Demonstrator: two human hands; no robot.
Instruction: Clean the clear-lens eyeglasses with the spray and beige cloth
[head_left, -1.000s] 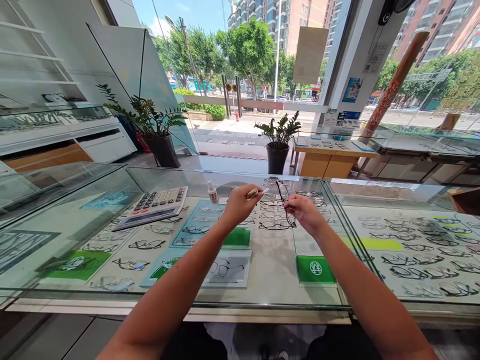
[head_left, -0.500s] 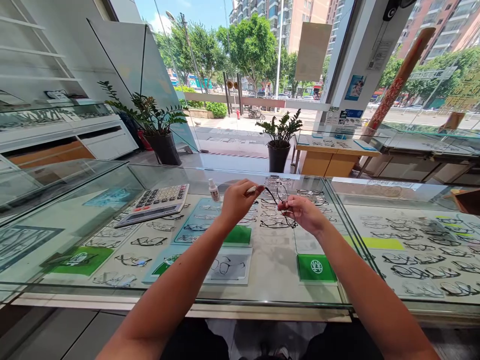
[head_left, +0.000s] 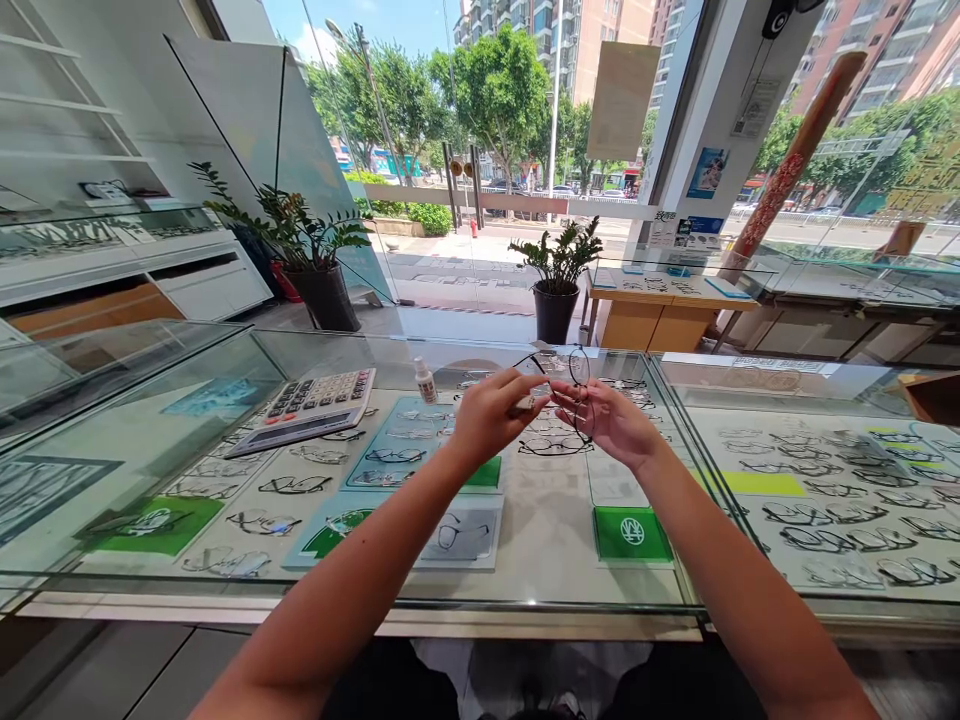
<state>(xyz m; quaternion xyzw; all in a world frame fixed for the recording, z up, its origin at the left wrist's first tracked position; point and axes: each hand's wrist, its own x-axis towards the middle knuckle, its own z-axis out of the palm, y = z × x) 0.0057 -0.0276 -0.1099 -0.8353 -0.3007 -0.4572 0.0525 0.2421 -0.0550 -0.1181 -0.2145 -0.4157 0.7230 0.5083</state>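
Note:
Above a glass display counter (head_left: pixel 540 560) both my hands meet on a pair of thin black-framed glasses (head_left: pixel 576 392). My right hand (head_left: pixel 611 420) is closed around the frame, palm turned up, with one round lens standing above its fingers. My left hand (head_left: pixel 491 412) is pinched at the frame's left side and also grips a small light-coloured stick-like tool, mostly hidden by the fingers. A small white dropper bottle (head_left: pixel 425 382) stands on the glass just left of my left hand.
A grey calculator (head_left: pixel 311 406) lies on the glass at the left. Rows of eyeglass frames and green cards lie inside the case. Two potted plants (head_left: pixel 559 278) stand on the floor beyond, before large windows; another glass case adjoins at right.
My hands have drawn together and risen a little. The left hand, apart from the frame a second ago, now pinches the glasses, which have tipped upward.

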